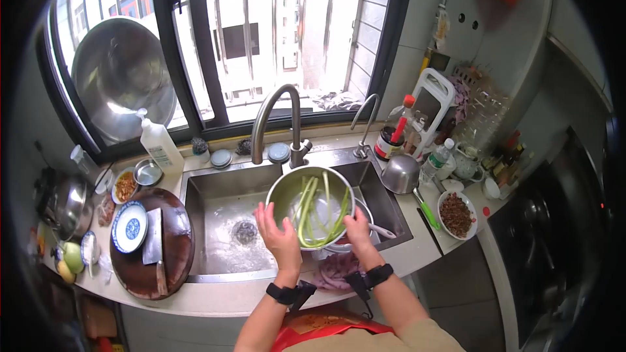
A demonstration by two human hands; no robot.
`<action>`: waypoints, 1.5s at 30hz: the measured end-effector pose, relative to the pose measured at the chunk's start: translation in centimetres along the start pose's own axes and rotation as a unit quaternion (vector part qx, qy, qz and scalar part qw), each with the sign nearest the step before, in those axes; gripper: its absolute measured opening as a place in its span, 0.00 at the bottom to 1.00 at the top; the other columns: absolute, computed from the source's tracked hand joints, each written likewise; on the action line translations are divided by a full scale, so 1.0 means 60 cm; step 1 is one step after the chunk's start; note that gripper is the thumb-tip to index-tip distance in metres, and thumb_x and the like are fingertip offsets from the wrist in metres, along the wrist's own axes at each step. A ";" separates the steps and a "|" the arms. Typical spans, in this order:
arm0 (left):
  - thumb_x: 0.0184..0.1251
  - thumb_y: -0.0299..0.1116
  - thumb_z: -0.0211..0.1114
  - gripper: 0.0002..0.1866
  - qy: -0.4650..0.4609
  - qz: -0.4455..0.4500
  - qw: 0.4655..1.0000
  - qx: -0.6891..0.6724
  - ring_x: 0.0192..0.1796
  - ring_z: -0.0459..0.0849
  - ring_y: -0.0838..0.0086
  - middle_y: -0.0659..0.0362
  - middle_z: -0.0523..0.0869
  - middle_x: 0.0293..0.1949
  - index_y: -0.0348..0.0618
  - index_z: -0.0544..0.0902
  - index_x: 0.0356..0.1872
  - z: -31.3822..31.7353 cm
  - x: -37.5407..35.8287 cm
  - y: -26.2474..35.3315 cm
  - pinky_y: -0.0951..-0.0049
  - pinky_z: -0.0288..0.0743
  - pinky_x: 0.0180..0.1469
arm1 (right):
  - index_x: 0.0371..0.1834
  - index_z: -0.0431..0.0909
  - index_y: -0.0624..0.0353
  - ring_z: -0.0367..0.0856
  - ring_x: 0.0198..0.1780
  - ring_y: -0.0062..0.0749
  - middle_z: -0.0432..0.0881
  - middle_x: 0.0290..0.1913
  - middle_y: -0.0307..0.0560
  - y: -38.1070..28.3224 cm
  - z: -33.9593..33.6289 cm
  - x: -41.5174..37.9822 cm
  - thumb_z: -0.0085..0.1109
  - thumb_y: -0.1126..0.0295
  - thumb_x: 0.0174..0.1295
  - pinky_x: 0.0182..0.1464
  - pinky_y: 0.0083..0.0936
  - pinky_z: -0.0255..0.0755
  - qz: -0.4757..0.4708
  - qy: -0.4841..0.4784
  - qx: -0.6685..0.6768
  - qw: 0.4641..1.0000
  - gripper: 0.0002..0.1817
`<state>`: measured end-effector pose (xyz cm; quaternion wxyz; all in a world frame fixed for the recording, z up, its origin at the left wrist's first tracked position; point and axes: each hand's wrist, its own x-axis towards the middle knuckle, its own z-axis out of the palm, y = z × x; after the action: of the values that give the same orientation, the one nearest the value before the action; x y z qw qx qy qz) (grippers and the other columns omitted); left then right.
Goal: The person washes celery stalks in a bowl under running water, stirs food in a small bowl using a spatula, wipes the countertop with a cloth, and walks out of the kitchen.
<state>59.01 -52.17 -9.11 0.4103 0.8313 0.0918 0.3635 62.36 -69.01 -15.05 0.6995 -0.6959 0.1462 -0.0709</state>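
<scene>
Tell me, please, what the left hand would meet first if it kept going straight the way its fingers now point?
The left hand already grips the near rim of the steel bowl, fingers pointing away from the person. Going on, it would likely meet the green stalks inside, then the faucet beyond, though depth is hard to judge.

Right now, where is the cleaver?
In the head view, the steel cleaver lies on the round wooden chopping board, left of the sink, beside a blue-patterned plate.

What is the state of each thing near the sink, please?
Steel bowl: held over the sink, tilted, with green stalks inside.
Green stalks: lying in the bowl.
Left hand: gripping the bowl's near rim.
Right hand: gripping the bowl's right rim.
Faucet: no water seen running.
Sink: wet, drain uncovered.
Cleaver: lying flat on the round board.
</scene>
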 end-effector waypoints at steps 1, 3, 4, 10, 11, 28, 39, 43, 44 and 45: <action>0.51 0.22 0.58 0.24 0.022 -0.032 0.999 -0.009 0.57 0.66 0.52 0.45 0.65 0.57 0.34 0.66 0.53 0.010 -0.005 0.001 0.62 0.58 0.60 | 0.51 0.69 0.60 0.75 0.42 0.28 0.78 0.40 0.46 -0.001 -0.016 0.015 0.48 0.70 0.48 0.45 0.24 0.68 0.018 -0.017 0.041 0.999 0.23; 0.51 0.23 0.58 0.24 -0.041 -0.199 0.966 -0.159 0.53 0.71 0.57 0.47 0.69 0.53 0.35 0.66 0.53 0.068 -0.037 -0.050 0.64 0.66 0.53 | 0.48 0.70 0.61 0.79 0.31 0.32 0.78 0.37 0.47 -0.014 -0.050 0.034 0.47 0.70 0.47 0.31 0.28 0.75 0.072 -0.015 0.016 0.997 0.21; 0.51 0.25 0.58 0.24 -0.102 -0.366 0.872 -0.307 0.48 0.76 0.61 0.49 0.72 0.49 0.37 0.66 0.52 0.082 -0.040 -0.048 0.65 0.73 0.46 | 0.47 0.70 0.60 0.80 0.27 0.33 0.78 0.36 0.47 -0.032 -0.063 0.040 0.47 0.70 0.47 0.25 0.29 0.77 0.106 -0.027 0.012 0.994 0.21; 0.51 0.23 0.50 0.21 -0.186 -0.522 0.763 -0.334 0.22 0.80 0.70 0.53 0.78 0.35 0.41 0.67 0.51 0.149 -0.059 -0.041 0.78 0.73 0.13 | 0.58 0.63 0.59 0.76 0.47 0.47 0.74 0.50 0.51 -0.046 -0.134 0.170 0.44 0.49 0.58 0.40 0.41 0.74 0.124 -0.123 -0.052 0.983 0.30; 0.50 0.21 0.49 0.22 -0.181 -0.523 0.769 -0.321 0.24 0.80 0.69 0.53 0.78 0.35 0.41 0.67 0.51 0.155 -0.058 -0.033 0.76 0.76 0.15 | 0.58 0.63 0.61 0.73 0.50 0.45 0.72 0.52 0.55 -0.028 -0.132 0.215 0.43 0.51 0.59 0.47 0.35 0.69 0.022 -0.064 -0.131 0.989 0.30; 0.47 0.21 0.49 0.22 -0.073 -0.468 0.828 -0.300 0.26 0.79 0.71 0.54 0.78 0.34 0.36 0.68 0.49 0.191 -0.093 0.003 0.76 0.73 0.17 | 0.52 0.68 0.63 0.72 0.51 0.37 0.71 0.52 0.55 0.002 -0.100 0.316 0.48 0.64 0.60 0.53 0.30 0.64 -0.146 -0.172 -0.237 0.945 0.19; 0.53 0.43 0.60 0.29 -0.158 -0.347 0.906 -0.184 0.40 0.78 0.59 0.46 0.76 0.44 0.36 0.66 0.54 0.138 -0.124 -0.002 0.63 0.74 0.39 | 0.38 0.71 0.68 0.80 0.22 0.37 0.78 0.28 0.52 0.048 -0.169 0.122 0.45 0.65 0.52 0.15 0.23 0.73 0.260 -0.162 0.017 0.952 0.17; 0.51 0.41 0.61 0.25 -0.450 -0.002 0.892 -0.052 0.47 0.73 0.61 0.52 0.74 0.50 0.46 0.71 0.52 0.027 -0.171 0.052 0.64 0.68 0.47 | 0.32 0.71 0.70 0.79 0.22 0.38 0.77 0.26 0.53 0.026 -0.181 0.129 0.43 0.66 0.51 0.18 0.27 0.74 0.241 -0.165 0.026 0.956 0.15; 0.50 0.37 0.62 0.23 -0.511 0.125 0.849 0.039 0.49 0.72 0.65 0.55 0.72 0.52 0.50 0.73 0.51 0.007 -0.191 0.052 0.66 0.68 0.47 | 0.31 0.71 0.70 0.79 0.22 0.38 0.77 0.26 0.53 0.016 -0.179 0.127 0.43 0.67 0.51 0.18 0.27 0.74 0.228 -0.161 0.021 0.960 0.15; 0.50 0.37 0.62 0.23 -0.512 0.124 0.849 0.042 0.49 0.72 0.65 0.55 0.72 0.52 0.50 0.73 0.51 -0.004 -0.207 0.035 0.66 0.68 0.47 | 0.31 0.71 0.70 0.79 0.22 0.38 0.77 0.26 0.53 0.014 -0.177 0.126 0.43 0.67 0.51 0.18 0.27 0.74 0.229 -0.163 0.022 0.959 0.15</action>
<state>49.62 -59.00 -13.99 0.3155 0.9204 -0.2202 -0.0696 66.20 -81.39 -16.58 0.7266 -0.6303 0.1843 0.2022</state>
